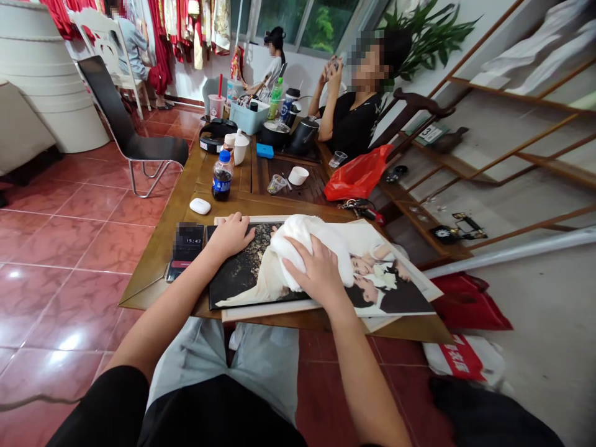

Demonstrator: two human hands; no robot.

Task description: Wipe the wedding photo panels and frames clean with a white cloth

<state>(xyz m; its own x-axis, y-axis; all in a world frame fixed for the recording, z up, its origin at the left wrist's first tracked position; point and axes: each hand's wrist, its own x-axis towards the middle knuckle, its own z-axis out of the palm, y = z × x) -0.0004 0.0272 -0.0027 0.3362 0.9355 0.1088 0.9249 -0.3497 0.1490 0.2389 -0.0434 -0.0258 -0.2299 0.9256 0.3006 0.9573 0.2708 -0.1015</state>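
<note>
1. At the near edge of a brown wooden table point(153, 292), the right hand point(316, 270) lies palm down, fingers slightly spread and not closed, pressing on a bunched soft white cloth point(302, 248).
2. Under that cloth, a large glossy wedding photograph panel point(279, 292) lies flat on the table, its dark, gold-flecked corner toward the left and a couple in white and black toward the right.
3. The left hand point(230, 236) rests open and flat on the panel's upper edge, holding nothing.
4. Just left of that hand, a black smartphone point(185, 248) lies on the table, showing 15:47.
5. Beyond it stand a white oval earbud case point(200, 206) and a plastic cola bottle with a blue label point(222, 177).
6. To the right, a bright red plastic bag point(357, 172) lies near a bunch of keys point(358, 210).
7. Farther on, a seated person in a black top point(354, 121) raises both hands beside a black electric kettle point(302, 135) and a pale blue plastic tub point(249, 117).
8. Farthest back, another seated person point(270, 77) sits near a rack of red garments point(161, 56).
</note>
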